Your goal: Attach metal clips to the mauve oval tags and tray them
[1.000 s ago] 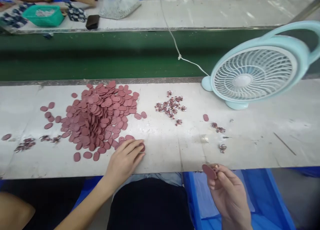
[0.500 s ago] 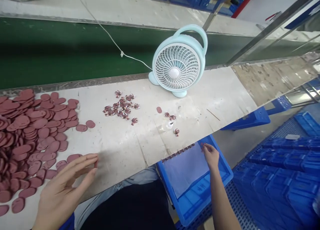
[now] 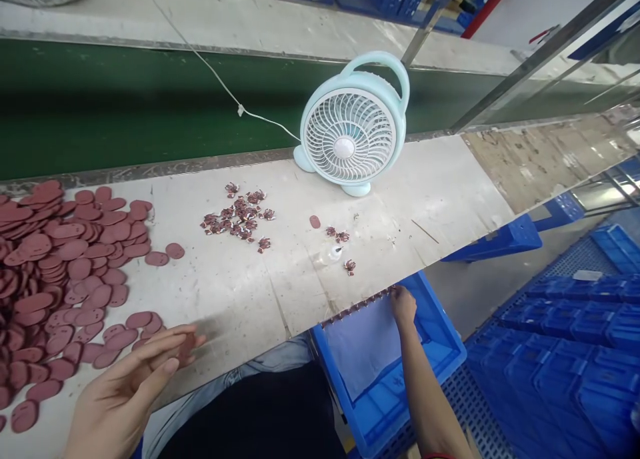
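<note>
My left hand (image 3: 117,389) is above the table's front edge, beside a heap of flat reddish oval pieces (image 3: 75,249). Its thumb and fingers pinch one reddish oval piece (image 3: 186,344). My right hand (image 3: 403,307) reaches over a blue tray (image 3: 445,326) below the table edge. Its fingers are closed at the right end of a row of small brown pieces (image 3: 357,307); what they hold is hidden. The row lies along the upper edge of a pale sheet (image 3: 360,346) in the tray.
A light blue fan (image 3: 350,136) with a white cord stands at the table's back. Small brown clusters (image 3: 243,212), a lone oval (image 3: 315,222), a small clear bottle (image 3: 330,254) and a thin stick (image 3: 425,231) lie on the table (image 3: 240,292). Blue crates (image 3: 565,352) are stacked at right.
My right hand has moved left to the end of the brown row. My left hand has lowered slightly, and the oval in its fingers has turned to show more of its face.
</note>
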`<state>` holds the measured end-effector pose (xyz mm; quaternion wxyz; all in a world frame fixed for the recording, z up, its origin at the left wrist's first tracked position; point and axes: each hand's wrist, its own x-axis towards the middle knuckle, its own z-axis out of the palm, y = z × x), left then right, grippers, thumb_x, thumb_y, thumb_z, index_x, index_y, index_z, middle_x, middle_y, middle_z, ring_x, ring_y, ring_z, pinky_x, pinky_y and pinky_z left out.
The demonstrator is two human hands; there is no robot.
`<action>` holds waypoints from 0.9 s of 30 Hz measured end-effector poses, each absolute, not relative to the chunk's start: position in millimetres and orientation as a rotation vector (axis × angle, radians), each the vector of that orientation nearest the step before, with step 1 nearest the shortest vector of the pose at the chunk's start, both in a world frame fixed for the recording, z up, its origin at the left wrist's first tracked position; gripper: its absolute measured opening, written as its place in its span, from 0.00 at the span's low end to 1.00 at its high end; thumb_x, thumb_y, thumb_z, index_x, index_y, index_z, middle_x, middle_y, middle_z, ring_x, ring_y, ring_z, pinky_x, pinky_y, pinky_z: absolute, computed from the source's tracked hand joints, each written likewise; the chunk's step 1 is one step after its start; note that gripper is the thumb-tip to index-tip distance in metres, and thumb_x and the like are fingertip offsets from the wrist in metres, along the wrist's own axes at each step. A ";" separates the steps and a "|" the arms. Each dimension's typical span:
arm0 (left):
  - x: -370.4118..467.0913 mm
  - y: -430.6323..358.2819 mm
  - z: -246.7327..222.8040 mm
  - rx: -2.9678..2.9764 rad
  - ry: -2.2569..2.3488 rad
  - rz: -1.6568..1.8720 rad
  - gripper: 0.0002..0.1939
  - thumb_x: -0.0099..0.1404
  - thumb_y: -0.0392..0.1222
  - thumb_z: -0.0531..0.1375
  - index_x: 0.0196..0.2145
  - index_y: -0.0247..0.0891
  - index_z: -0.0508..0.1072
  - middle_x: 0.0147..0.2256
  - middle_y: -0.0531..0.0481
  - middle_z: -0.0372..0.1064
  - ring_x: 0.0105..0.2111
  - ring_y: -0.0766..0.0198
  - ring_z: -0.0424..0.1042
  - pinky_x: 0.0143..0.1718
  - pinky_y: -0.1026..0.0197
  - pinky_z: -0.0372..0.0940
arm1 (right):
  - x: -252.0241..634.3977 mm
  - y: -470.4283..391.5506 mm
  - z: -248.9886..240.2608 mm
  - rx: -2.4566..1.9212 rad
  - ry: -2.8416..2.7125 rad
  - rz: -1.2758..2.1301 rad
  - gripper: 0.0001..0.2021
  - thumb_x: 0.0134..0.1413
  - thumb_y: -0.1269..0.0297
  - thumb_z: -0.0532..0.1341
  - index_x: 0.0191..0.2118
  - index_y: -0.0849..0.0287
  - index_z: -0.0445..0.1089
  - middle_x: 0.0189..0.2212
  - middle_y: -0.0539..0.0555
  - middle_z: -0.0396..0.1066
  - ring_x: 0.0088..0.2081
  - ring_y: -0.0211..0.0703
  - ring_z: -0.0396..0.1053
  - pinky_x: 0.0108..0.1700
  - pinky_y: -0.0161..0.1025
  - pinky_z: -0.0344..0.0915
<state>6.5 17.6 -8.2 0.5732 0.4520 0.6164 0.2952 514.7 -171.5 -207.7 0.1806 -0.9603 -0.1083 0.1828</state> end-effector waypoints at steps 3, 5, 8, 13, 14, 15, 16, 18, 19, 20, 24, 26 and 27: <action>8.7 19.9 -5.7 0.959 1.460 0.678 0.10 0.56 0.52 0.71 0.36 0.52 0.83 0.46 0.56 0.82 0.47 0.44 0.79 0.51 0.42 0.74 | 509.7 -164.5 -195.1 -2.649 -0.250 0.469 0.16 0.66 0.59 0.63 0.55 0.60 0.70 0.54 0.58 0.71 0.51 0.50 0.72 0.51 0.53 0.72; 7.0 21.1 -5.2 0.895 1.436 0.690 0.09 0.57 0.51 0.71 0.37 0.52 0.82 0.46 0.57 0.82 0.48 0.45 0.79 0.48 0.47 0.75 | 506.5 -159.1 -180.5 -2.568 -0.205 0.399 0.15 0.65 0.59 0.63 0.54 0.60 0.70 0.52 0.58 0.71 0.49 0.50 0.73 0.51 0.52 0.72; 0.7 21.0 -8.9 0.734 1.410 0.721 0.07 0.58 0.49 0.70 0.36 0.50 0.82 0.44 0.56 0.83 0.47 0.50 0.80 0.42 0.56 0.77 | 493.4 -150.1 -146.8 -2.375 -0.142 0.247 0.14 0.66 0.58 0.63 0.51 0.61 0.71 0.48 0.56 0.73 0.44 0.46 0.73 0.46 0.48 0.73; 7.5 14.7 -14.7 0.399 1.322 0.762 0.17 0.47 0.43 0.76 0.36 0.42 0.82 0.42 0.47 0.84 0.34 0.53 0.82 0.29 0.63 0.77 | 412.8 -126.9 -72.3 -1.875 -0.168 0.316 0.19 0.65 0.44 0.55 0.41 0.56 0.69 0.26 0.46 0.64 0.24 0.38 0.65 0.25 0.35 0.65; 13.8 12.9 -13.6 0.347 1.295 0.762 0.18 0.46 0.42 0.77 0.37 0.41 0.82 0.43 0.45 0.83 0.33 0.55 0.82 0.27 0.64 0.76 | 389.9 -119.5 -59.1 -1.775 -0.189 0.448 0.20 0.64 0.43 0.55 0.38 0.56 0.70 0.23 0.45 0.62 0.22 0.36 0.63 0.22 0.33 0.63; 21.2 11.0 -11.8 0.301 1.261 0.762 0.17 0.47 0.40 0.76 0.37 0.39 0.82 0.44 0.43 0.83 0.32 0.56 0.81 0.25 0.65 0.75 | 367.6 -110.4 -48.0 -1.686 -0.206 0.600 0.22 0.64 0.41 0.56 0.35 0.56 0.71 0.21 0.45 0.59 0.19 0.35 0.60 0.18 0.32 0.59; 28.9 9.2 -9.5 0.259 1.219 0.763 0.16 0.49 0.39 0.76 0.36 0.38 0.82 0.44 0.42 0.83 0.32 0.57 0.81 0.25 0.66 0.75 | 347.6 -99.5 -39.4 -1.587 -0.215 0.772 0.25 0.64 0.41 0.54 0.34 0.58 0.74 0.19 0.45 0.58 0.16 0.33 0.55 0.14 0.30 0.53; 43.0 5.9 -5.2 0.193 1.117 0.774 0.14 0.52 0.37 0.75 0.37 0.37 0.81 0.45 0.39 0.82 0.32 0.60 0.82 0.26 0.69 0.74 | 319.6 -72.7 -30.5 -1.194 -0.150 1.203 0.29 0.66 0.40 0.51 0.41 0.62 0.78 0.20 0.46 0.61 0.15 0.30 0.51 0.10 0.27 0.45; 48.3 4.4 -3.7 0.170 1.057 0.774 0.13 0.53 0.37 0.74 0.38 0.37 0.82 0.45 0.39 0.82 0.33 0.61 0.82 0.27 0.70 0.74 | 312.6 -57.5 -29.8 -1.029 -0.122 1.334 0.31 0.66 0.38 0.50 0.46 0.62 0.78 0.23 0.48 0.64 0.15 0.29 0.52 0.09 0.25 0.43; 52.0 3.0 -2.9 0.156 0.995 0.770 0.13 0.53 0.37 0.74 0.38 0.37 0.82 0.45 0.39 0.82 0.33 0.61 0.82 0.28 0.70 0.74 | 310.1 -42.0 -30.9 -0.875 -0.094 1.419 0.32 0.65 0.38 0.52 0.50 0.62 0.76 0.26 0.48 0.67 0.17 0.28 0.54 0.10 0.23 0.43; 54.2 -0.8 -5.9 0.147 0.818 0.767 0.12 0.58 0.37 0.72 0.41 0.38 0.82 0.47 0.38 0.81 0.36 0.61 0.83 0.30 0.72 0.73 | 319.6 6.1 -36.8 -0.516 -0.038 1.512 0.20 0.62 0.49 0.64 0.49 0.61 0.75 0.27 0.45 0.68 0.19 0.25 0.59 0.13 0.16 0.52; 52.8 -1.9 -8.5 0.153 0.779 0.772 0.11 0.60 0.37 0.70 0.42 0.39 0.82 0.47 0.38 0.81 0.37 0.60 0.83 0.30 0.71 0.73 | 317.9 12.5 -30.1 -0.439 -0.012 1.562 0.14 0.65 0.54 0.63 0.45 0.61 0.75 0.25 0.44 0.67 0.19 0.25 0.59 0.15 0.16 0.57; 52.6 -2.3 -9.5 0.157 0.765 0.773 0.11 0.61 0.38 0.70 0.43 0.39 0.82 0.47 0.39 0.81 0.38 0.60 0.83 0.30 0.71 0.73 | 312.5 10.7 -23.6 -0.478 -0.012 1.564 0.14 0.66 0.53 0.61 0.44 0.61 0.75 0.24 0.44 0.66 0.18 0.25 0.59 0.16 0.17 0.58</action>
